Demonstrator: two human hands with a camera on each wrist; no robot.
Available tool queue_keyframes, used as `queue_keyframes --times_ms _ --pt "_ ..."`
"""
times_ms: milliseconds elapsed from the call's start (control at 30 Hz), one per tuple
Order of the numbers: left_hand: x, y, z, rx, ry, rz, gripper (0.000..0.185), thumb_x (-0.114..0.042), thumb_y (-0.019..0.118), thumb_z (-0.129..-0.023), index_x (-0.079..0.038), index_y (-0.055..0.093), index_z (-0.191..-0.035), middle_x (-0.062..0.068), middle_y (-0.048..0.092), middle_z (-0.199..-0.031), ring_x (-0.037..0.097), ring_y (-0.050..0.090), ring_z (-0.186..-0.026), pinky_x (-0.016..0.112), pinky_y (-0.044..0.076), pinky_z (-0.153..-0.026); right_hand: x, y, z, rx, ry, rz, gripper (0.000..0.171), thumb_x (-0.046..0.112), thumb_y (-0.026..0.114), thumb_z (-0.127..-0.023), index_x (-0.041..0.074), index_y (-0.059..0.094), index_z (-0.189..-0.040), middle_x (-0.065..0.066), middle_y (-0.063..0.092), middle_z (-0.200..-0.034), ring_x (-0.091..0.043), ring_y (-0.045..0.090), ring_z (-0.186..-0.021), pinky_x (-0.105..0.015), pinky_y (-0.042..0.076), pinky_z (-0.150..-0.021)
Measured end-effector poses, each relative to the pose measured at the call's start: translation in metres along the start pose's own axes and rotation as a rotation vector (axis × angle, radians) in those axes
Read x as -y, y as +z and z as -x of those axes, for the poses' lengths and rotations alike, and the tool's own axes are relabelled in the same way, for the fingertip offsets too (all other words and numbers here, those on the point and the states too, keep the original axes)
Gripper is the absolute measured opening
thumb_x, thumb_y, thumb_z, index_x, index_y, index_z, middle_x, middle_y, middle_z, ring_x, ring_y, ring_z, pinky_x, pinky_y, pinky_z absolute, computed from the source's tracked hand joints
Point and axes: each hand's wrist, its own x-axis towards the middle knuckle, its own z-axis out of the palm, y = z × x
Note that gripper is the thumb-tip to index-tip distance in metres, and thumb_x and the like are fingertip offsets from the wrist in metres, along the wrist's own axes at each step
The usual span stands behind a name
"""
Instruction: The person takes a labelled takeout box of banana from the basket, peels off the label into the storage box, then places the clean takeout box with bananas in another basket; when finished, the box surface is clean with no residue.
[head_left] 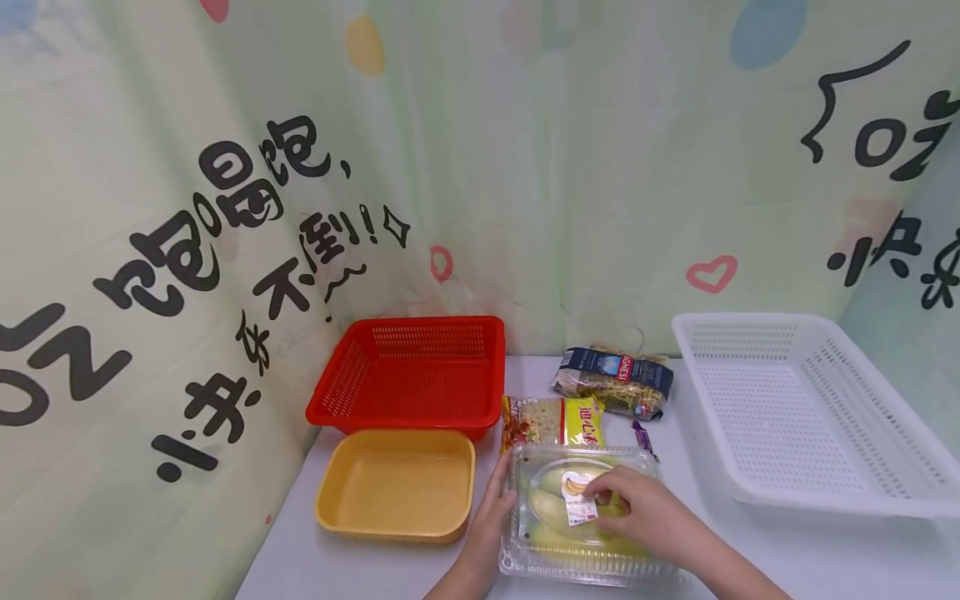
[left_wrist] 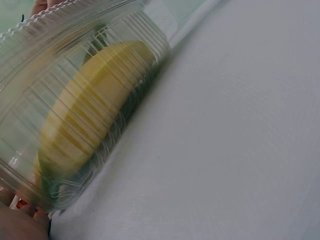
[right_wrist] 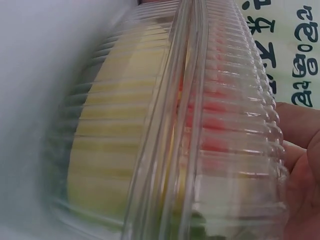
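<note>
A clear plastic clamshell box (head_left: 525, 554) of bananas sits on the table, its ribbed lid carrying a white label (head_left: 576, 510) with a banana picture. My left hand (head_left: 486, 527) lies along the box's left side, fingers extended. My right hand (head_left: 656, 515) is over the lid, bent fingertips at the label's right edge and the thumb lower, a gap showing between them. In the left wrist view a yellow banana (left_wrist: 95, 105) shows through the box's side, with the left fingertips (left_wrist: 27, 210) at its lower corner. The right wrist view shows the ribbed rim (right_wrist: 170, 135) close up.
Behind the box lie a yellow-and-clear food packet (head_left: 551, 421), a bag of pasta (head_left: 615, 382) and a small purple wrapper (head_left: 642, 440). A red basket (head_left: 341, 387) and a yellow tub (head_left: 397, 533) stand left; a white basket (head_left: 817, 500) stands right. A printed curtain (head_left: 525, 167) hangs behind.
</note>
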Motion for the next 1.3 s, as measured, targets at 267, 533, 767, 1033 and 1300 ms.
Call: queue_keyframes --times_ms 267,533,767,1033,1300 --pt "0.000 0.000 0.000 0.002 0.006 -0.008 0.066 -0.042 0.040 -0.101 -0.033 0.011 -0.159 -0.002 0.003 -0.168 0.030 -0.006 -0.154 0.061 -0.003 -0.121 0.001 0.004 -0.004 -0.026 -0.036 0.042 0.015 0.015 0.075 -0.083 0.028 0.071 -0.090 0.016 0.058 -0.082 0.001 0.050 -0.075 -0.021 0.045 -0.064" --pt "0.001 0.000 0.000 -0.002 0.030 -0.015 0.065 -0.041 0.040 -0.101 -0.033 0.012 -0.159 -0.002 0.005 -0.168 0.028 -0.004 -0.154 0.059 -0.002 -0.122 0.002 0.004 -0.004 -0.039 -0.047 0.024 0.014 0.018 0.072 -0.087 0.031 0.068 -0.082 0.019 0.060 -0.082 0.005 0.050 -0.075 -0.020 0.047 -0.066" --pt "0.002 -0.001 0.000 0.000 0.043 -0.013 0.064 -0.041 0.040 -0.101 -0.034 0.014 -0.159 -0.001 0.006 -0.168 0.028 -0.003 -0.154 0.058 -0.002 -0.122 -0.001 0.000 -0.006 0.004 -0.007 -0.099 0.009 0.020 0.070 -0.088 0.027 0.067 -0.084 0.012 0.061 -0.082 0.000 0.051 -0.071 -0.021 0.046 -0.061" --pt "0.004 -0.001 0.000 -0.014 0.039 -0.005 0.063 -0.036 0.041 -0.100 -0.035 0.016 -0.158 -0.002 0.007 -0.168 0.027 -0.003 -0.154 0.056 -0.002 -0.122 -0.006 -0.008 -0.009 -0.013 0.057 -0.195 0.007 0.027 0.070 -0.089 0.020 0.069 -0.087 0.005 0.063 -0.082 -0.005 0.050 -0.069 -0.024 0.045 -0.059" --pt "0.002 0.000 0.000 -0.028 0.038 -0.024 0.062 -0.033 0.042 -0.099 -0.038 0.019 -0.157 -0.001 0.008 -0.168 0.028 -0.002 -0.154 0.058 -0.003 -0.122 -0.009 -0.011 -0.010 -0.041 0.119 -0.326 0.016 0.026 0.072 -0.087 0.011 0.070 -0.091 -0.004 0.066 -0.094 -0.009 0.056 -0.080 -0.024 0.050 -0.069"
